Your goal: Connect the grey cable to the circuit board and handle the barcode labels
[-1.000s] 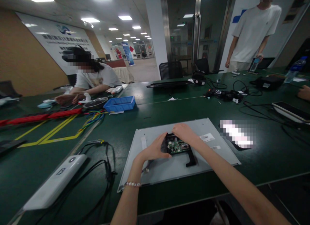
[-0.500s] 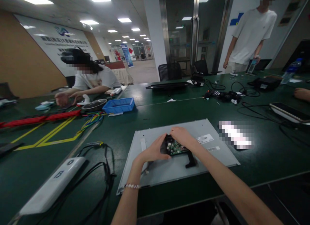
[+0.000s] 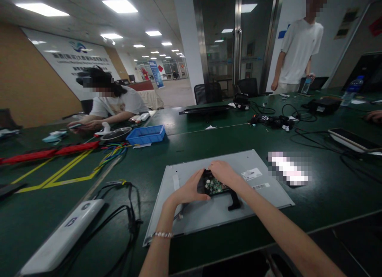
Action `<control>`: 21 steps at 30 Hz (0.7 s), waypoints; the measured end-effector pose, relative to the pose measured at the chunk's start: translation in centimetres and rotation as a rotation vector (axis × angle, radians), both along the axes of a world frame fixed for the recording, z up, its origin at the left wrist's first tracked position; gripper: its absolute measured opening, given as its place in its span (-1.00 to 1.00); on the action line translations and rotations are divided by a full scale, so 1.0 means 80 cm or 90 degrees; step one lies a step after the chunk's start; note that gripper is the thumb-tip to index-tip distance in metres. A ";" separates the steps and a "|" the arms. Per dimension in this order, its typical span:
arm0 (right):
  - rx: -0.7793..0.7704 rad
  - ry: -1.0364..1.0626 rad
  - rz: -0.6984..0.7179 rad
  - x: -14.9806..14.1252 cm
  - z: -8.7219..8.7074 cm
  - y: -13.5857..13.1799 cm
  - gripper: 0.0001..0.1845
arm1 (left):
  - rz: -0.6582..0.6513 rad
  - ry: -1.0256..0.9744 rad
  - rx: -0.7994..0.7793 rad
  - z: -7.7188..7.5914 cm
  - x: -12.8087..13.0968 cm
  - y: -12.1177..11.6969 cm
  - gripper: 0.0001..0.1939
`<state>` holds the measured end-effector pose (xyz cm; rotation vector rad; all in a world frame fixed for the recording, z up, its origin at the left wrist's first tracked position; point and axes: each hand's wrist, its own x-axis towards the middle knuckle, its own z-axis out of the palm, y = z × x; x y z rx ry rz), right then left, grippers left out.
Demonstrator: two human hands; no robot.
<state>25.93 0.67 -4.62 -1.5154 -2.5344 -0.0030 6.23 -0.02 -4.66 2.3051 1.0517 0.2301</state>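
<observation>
A green circuit board (image 3: 215,186) in a black plastic frame lies on the back of a flat grey metal panel (image 3: 191,221). My left hand (image 3: 191,188) grips the frame's left side, thumb at the near edge and fingers at the far corner. My right hand (image 3: 222,174) curls over the far side of the board, its fingertips close to those of my left hand and partly hidden. A black bracket arm (image 3: 234,201) sticks out from the frame toward me, below my right wrist. Pale labels (image 3: 251,174) show on the panel's right part.
Left of the panel lie a white power bank-like box (image 3: 64,233) and black cables (image 3: 131,213). Beyond are a blue tray (image 3: 146,134) and a thin dark panel (image 3: 205,110). A bright-screened phone (image 3: 288,169) lies right. One co-worker sits at left; another person stands at right.
My hands keep nearly the same hold on the framed board. The view has shifted slightly. The seated co-worker's hands have come together around a small object.
</observation>
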 end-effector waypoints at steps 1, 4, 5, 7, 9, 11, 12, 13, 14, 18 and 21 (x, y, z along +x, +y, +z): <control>-0.003 0.000 0.000 0.000 0.001 0.000 -0.68 | -0.006 -0.003 0.001 0.001 0.000 0.000 0.08; -0.012 -0.002 -0.005 -0.002 0.004 0.001 -0.69 | -0.006 0.006 0.004 0.003 0.001 -0.001 0.08; -0.015 -0.002 -0.007 -0.002 0.004 0.001 -0.69 | -0.002 0.010 0.004 0.003 0.001 -0.001 0.08; -0.018 -0.001 -0.011 -0.004 0.005 0.001 -0.69 | 0.001 0.007 0.005 0.002 0.001 -0.001 0.09; -0.022 0.001 -0.013 -0.004 0.005 0.001 -0.69 | 0.000 -0.001 0.005 0.000 0.001 -0.001 0.09; -0.025 0.006 -0.017 -0.004 0.004 0.000 -0.69 | 0.003 -0.002 0.004 -0.001 0.001 0.000 0.09; -0.026 0.008 -0.021 -0.004 0.004 0.000 -0.69 | 0.006 0.002 0.002 -0.001 0.001 0.000 0.09; -0.026 0.011 -0.024 -0.003 0.004 0.000 -0.69 | 0.007 0.005 0.001 -0.002 0.001 0.000 0.10; -0.027 0.015 -0.027 -0.002 0.004 0.000 -0.69 | 0.005 0.006 0.000 -0.002 0.001 0.001 0.09; -0.026 0.079 -0.032 0.009 0.008 -0.003 -0.67 | 0.006 0.002 -0.003 -0.004 -0.001 0.001 0.10; -0.035 0.140 -0.042 0.034 0.012 -0.007 -0.64 | 0.018 0.005 -0.008 -0.004 -0.001 0.000 0.12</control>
